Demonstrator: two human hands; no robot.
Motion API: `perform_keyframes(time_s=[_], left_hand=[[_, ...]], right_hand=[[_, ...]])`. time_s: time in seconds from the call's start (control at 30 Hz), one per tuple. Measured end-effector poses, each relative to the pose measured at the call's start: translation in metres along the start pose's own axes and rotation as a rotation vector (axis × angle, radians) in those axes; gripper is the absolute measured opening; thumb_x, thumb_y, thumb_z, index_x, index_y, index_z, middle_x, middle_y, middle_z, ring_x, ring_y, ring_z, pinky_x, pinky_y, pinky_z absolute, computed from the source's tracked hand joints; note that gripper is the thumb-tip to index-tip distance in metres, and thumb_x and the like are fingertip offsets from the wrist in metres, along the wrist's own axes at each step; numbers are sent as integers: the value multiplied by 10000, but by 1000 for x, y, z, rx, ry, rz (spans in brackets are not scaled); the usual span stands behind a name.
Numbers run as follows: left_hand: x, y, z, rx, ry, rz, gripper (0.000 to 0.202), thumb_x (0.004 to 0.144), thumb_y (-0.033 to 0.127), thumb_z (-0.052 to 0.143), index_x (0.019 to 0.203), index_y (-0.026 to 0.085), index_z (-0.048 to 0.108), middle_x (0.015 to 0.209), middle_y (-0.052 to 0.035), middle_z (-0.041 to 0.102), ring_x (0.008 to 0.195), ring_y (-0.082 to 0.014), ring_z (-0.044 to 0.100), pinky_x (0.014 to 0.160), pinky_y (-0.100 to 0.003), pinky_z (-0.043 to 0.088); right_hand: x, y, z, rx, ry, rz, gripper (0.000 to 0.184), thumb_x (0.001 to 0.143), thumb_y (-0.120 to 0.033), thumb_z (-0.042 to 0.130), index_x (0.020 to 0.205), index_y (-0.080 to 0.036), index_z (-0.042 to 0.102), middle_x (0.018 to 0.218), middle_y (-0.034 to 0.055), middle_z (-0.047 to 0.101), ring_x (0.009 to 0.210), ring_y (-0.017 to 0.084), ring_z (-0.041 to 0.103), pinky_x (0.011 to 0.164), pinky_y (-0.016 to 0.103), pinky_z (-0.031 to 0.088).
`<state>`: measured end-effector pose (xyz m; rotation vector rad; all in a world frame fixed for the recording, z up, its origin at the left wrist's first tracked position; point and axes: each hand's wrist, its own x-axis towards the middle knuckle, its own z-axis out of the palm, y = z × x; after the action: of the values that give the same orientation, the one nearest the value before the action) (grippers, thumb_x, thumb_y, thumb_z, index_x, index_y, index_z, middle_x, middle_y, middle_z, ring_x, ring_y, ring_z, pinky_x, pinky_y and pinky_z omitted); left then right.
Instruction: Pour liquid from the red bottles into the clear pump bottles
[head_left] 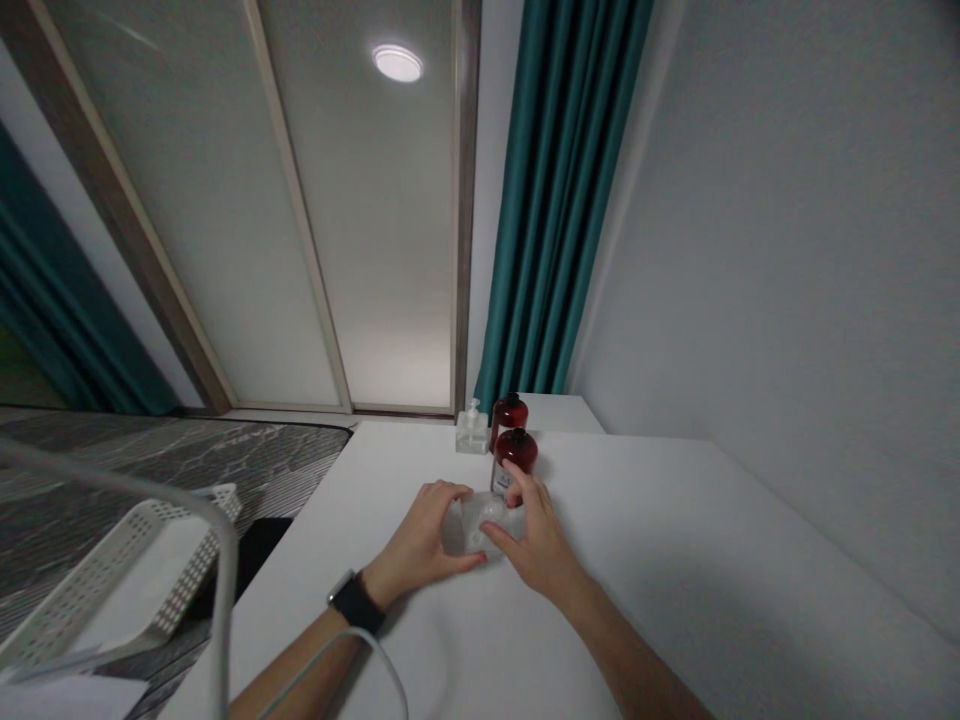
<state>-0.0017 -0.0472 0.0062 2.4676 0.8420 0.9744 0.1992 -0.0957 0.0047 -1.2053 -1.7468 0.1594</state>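
Observation:
A clear, see-through container [471, 515] is between my two hands over the white table. My left hand [431, 535] grips its left side, thumb along the near edge and fingers along the far edge. At its right side is my right hand [536, 535], with the thumb on the container and the fingers bent at its far right. Part of the container is hidden by my fingers, so its exact kind is unclear. Just beyond stands a dark red bottle [516, 450] with a black top and a pale label, close to my right fingertips.
A second red bottle [511, 410] and a clear pump bottle [472, 434] stand farther back on the white table [637, 520]. At the left is a white perforated basket [82, 580]. A pale cable [225, 600] crosses the left foreground. A wall rises at the right.

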Motion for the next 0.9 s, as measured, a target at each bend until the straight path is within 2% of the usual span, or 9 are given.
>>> perform_keyframes(time_s=[0.13, 0.23, 0.33, 0.47, 0.63, 0.8, 0.9], left_hand=[[-2, -4, -1, -38, 38, -63, 601, 683, 293, 821, 1182, 202, 497, 1138, -89, 610, 1041, -285, 573, 921, -435, 475], [-3, -4, 0, -50, 40, -61, 589, 681, 282, 816, 1174, 203, 502, 1135, -86, 613, 1040, -284, 578, 920, -430, 479], [-2, 0, 3, -57, 25, -45, 568, 707, 272, 787, 1183, 202, 485, 1140, -93, 608, 1037, -280, 577, 917, -432, 482], [-2, 4, 4, -69, 7, -41, 558, 735, 280, 761, 1198, 198, 460, 1147, -104, 587, 1041, -281, 571, 915, -444, 486], [-2, 7, 3, -85, -9, -21, 599, 718, 275, 787, 1212, 210, 454, 1172, -102, 574, 1075, -291, 563, 939, -456, 479], [-2, 4, 2, -90, 31, -53, 634, 702, 254, 792, 1228, 213, 441, 1190, -98, 565, 1101, -292, 561, 965, -464, 471], [-2, 2, 4, -86, 37, -54, 626, 708, 249, 784, 1230, 208, 441, 1187, -97, 572, 1092, -285, 568, 953, -455, 479]], right_hand=[[2, 1, -5, 22, -1, -50, 689, 869, -142, 565, 1493, -250, 294, 942, 36, 539, 888, 220, 558, 894, 425, 518], [0, -5, -6, 36, -47, -106, 724, 825, -80, 519, 1492, -244, 290, 1057, 74, 561, 977, 238, 569, 951, 460, 496], [-3, -11, -3, 56, -74, -95, 759, 800, -118, 595, 1486, -241, 293, 1159, 102, 559, 1057, 267, 568, 997, 501, 469], [-5, -12, 3, 89, -34, -2, 828, 752, -164, 734, 1465, -258, 324, 1089, 70, 579, 1071, 276, 562, 1012, 500, 456], [-1, -10, 0, 95, 42, -8, 811, 745, -159, 742, 1446, -273, 350, 1050, 45, 574, 1025, 257, 559, 985, 472, 465], [1, -13, -6, 82, 63, -59, 716, 822, -160, 630, 1459, -262, 321, 993, 42, 544, 971, 245, 556, 957, 473, 478], [-2, -15, -4, 83, 44, -121, 686, 844, -97, 518, 1474, -255, 297, 1056, 68, 573, 1032, 250, 560, 1000, 487, 453]])
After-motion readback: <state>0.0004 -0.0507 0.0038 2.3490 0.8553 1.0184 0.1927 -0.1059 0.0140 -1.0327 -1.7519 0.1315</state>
